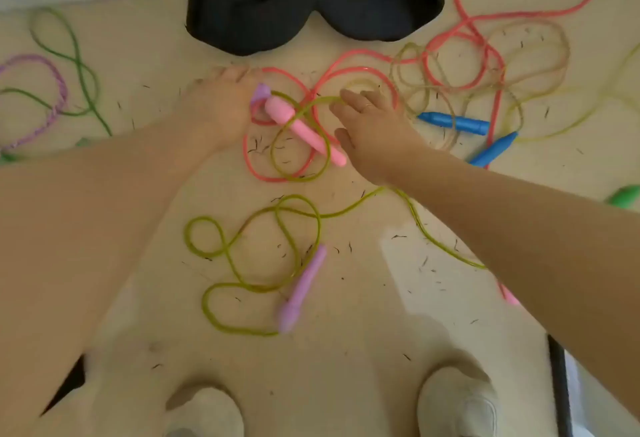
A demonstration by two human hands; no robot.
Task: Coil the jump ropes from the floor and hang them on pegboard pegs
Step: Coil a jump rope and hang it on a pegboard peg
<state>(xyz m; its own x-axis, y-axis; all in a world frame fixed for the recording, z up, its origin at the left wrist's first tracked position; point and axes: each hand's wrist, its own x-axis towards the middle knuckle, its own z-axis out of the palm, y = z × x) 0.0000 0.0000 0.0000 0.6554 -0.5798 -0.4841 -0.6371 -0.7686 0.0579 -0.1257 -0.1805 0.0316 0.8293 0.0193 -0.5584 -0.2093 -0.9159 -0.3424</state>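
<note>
Several thin plastic jump ropes sprawl in loose loops over the pale floor (346,350), which is speckled with short dark fibres. My left hand (221,107) is closed around a lilac handle (260,93), only its flared end showing past my fingers. My right hand (374,128) reaches down with fingers spread and slightly curled over the olive-green cord (304,107); I cannot tell whether it has hold of it. Between my hands lies a smooth pink handle (301,128), rounded and club-shaped, crossing coral-red loops (277,177). A second lilac handle (303,289) rests nearer my feet, on the same green cord. Two blue handles (457,122) lie to the right, ridged like crayons. Ahead sits a black ribbed mat (311,0), folded and cut off by the frame; its printed lettering is too blurred to read. My pale shoes (457,405) are cropped at the bottom.
</note>
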